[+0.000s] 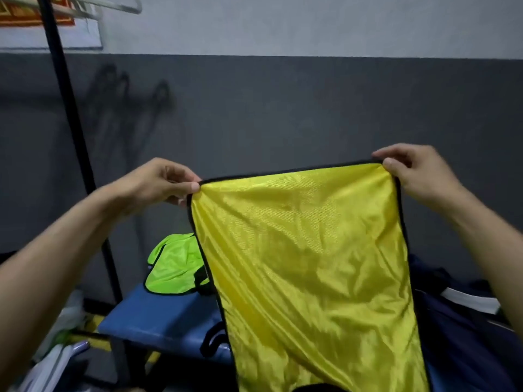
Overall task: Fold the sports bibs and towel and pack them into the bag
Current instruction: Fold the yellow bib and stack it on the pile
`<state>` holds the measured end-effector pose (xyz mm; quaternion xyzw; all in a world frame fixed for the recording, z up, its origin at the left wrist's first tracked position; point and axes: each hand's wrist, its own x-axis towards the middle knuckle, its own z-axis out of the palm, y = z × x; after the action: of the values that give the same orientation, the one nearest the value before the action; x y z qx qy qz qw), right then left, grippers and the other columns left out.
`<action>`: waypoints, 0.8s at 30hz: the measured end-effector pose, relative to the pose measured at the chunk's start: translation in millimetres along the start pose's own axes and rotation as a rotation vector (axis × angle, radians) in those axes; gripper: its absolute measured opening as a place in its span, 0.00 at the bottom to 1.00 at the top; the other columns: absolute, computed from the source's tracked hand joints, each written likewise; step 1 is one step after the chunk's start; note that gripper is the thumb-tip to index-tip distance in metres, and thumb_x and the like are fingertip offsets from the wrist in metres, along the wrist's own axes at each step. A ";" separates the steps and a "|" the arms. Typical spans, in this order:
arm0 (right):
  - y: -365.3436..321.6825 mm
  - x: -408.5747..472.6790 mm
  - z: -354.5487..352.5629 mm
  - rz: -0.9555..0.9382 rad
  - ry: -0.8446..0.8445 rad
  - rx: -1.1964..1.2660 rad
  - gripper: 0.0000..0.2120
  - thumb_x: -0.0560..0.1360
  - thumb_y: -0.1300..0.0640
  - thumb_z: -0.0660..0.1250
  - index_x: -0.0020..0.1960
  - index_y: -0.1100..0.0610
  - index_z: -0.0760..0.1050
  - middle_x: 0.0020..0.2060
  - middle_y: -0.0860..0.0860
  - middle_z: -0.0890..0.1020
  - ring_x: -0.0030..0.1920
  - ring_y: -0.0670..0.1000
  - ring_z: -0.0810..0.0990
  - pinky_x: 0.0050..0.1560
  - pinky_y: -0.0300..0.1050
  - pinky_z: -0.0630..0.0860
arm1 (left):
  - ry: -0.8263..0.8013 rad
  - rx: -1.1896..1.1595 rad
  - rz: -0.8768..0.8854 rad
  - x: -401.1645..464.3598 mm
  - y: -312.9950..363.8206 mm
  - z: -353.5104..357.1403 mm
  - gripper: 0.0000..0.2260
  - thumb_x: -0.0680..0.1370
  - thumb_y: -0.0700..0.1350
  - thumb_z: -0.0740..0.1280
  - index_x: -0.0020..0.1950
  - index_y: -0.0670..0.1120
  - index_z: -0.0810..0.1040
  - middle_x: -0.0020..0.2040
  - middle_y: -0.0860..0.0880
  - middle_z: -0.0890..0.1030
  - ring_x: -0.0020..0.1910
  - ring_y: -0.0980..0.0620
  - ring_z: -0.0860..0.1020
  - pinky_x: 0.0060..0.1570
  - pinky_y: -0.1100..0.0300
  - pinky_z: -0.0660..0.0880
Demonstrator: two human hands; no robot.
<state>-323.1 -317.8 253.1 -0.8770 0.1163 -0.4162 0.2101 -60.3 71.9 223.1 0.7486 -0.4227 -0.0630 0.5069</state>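
Hands, left (167, 181) and right (407, 168), pinch yellow bib (305, 264) corners aloft.

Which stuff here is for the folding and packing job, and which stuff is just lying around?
For the job:
- yellow bib, pinched at its top corners by the left hand and the right hand
- green bib, lying on the blue bench
- dark blue bag, to the right

Just lying about:
- black pole
- white plastic bags on the floor
- sign on the wall
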 end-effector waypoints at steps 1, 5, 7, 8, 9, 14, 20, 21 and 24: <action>3.0 -1.7 -1.9 -0.052 -0.033 -0.097 0.11 0.82 0.62 0.65 0.60 0.54 0.83 0.51 0.47 0.84 0.51 0.45 0.81 0.52 0.39 0.74 | 0.031 -0.019 0.014 -0.5 -0.2 -0.6 0.07 0.71 0.44 0.73 0.46 0.43 0.85 0.40 0.43 0.83 0.32 0.56 0.78 0.35 0.67 0.77; 16.7 -7.3 -2.8 -0.204 -0.152 -0.314 0.11 0.79 0.66 0.69 0.58 0.58 0.84 0.49 0.52 0.86 0.51 0.52 0.83 0.51 0.44 0.73 | 0.055 0.033 0.084 -1.6 0.3 -3.4 0.21 0.65 0.60 0.79 0.46 0.44 0.86 0.40 0.46 0.86 0.35 0.57 0.81 0.37 0.68 0.78; 22.5 -9.0 1.2 -0.224 -0.177 -0.375 0.10 0.77 0.67 0.70 0.57 0.61 0.84 0.48 0.55 0.87 0.49 0.55 0.84 0.49 0.44 0.73 | 0.016 0.056 0.103 -2.5 4.4 -2.6 0.31 0.57 0.70 0.80 0.48 0.48 0.87 0.41 0.48 0.86 0.37 0.57 0.82 0.39 0.67 0.79; 24.1 -10.0 3.4 -0.194 -0.181 -0.393 0.09 0.77 0.67 0.70 0.56 0.61 0.84 0.47 0.56 0.86 0.49 0.56 0.84 0.48 0.44 0.73 | -0.027 0.038 0.098 -3.2 7.8 -3.0 0.32 0.56 0.70 0.80 0.48 0.48 0.87 0.41 0.48 0.86 0.37 0.58 0.81 0.39 0.67 0.78; 25.5 -10.5 5.0 -0.142 -0.177 -0.392 0.08 0.78 0.66 0.70 0.55 0.60 0.84 0.47 0.55 0.86 0.49 0.55 0.84 0.49 0.45 0.74 | -0.083 0.013 0.078 -3.3 11.0 -4.1 0.30 0.58 0.68 0.81 0.48 0.47 0.87 0.41 0.48 0.85 0.36 0.57 0.80 0.38 0.68 0.77; 33.9 -9.7 17.7 0.426 -0.388 0.021 0.10 0.82 0.62 0.65 0.46 0.60 0.83 0.32 0.49 0.81 0.37 0.51 0.79 0.42 0.43 0.80 | -0.210 0.103 -0.142 7.6 5.3 2.2 0.05 0.74 0.47 0.73 0.47 0.46 0.86 0.43 0.47 0.83 0.42 0.53 0.79 0.44 0.62 0.77; 2.4 -28.8 46.1 0.617 -0.749 0.414 0.18 0.81 0.70 0.60 0.35 0.59 0.77 0.25 0.50 0.73 0.33 0.52 0.75 0.42 0.47 0.73 | -0.170 0.058 -0.295 -1.8 -5.0 39.0 0.03 0.78 0.40 0.72 0.47 0.41 0.86 0.43 0.44 0.85 0.41 0.51 0.83 0.42 0.61 0.81; -13.7 -33.3 54.1 0.611 -0.748 0.498 0.13 0.81 0.70 0.61 0.41 0.61 0.78 0.25 0.48 0.75 0.31 0.49 0.76 0.41 0.46 0.73 | -0.220 -0.003 -0.274 -8.2 2.3 52.5 0.04 0.78 0.40 0.72 0.48 0.40 0.85 0.43 0.46 0.85 0.42 0.51 0.82 0.44 0.60 0.81; -65.4 -47.2 88.4 0.572 -0.690 0.621 0.08 0.79 0.69 0.67 0.57 0.66 0.77 0.29 0.50 0.79 0.30 0.47 0.78 0.39 0.47 0.78 | -0.264 -0.164 -0.231 -19.2 22.3 101.3 0.05 0.76 0.40 0.75 0.49 0.39 0.85 0.45 0.45 0.84 0.42 0.49 0.80 0.44 0.57 0.81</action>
<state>-282.0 -218.0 201.4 -0.7928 0.1458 -0.0452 0.5901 -138.2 11.0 186.3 0.7335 -0.3903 -0.2527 0.4957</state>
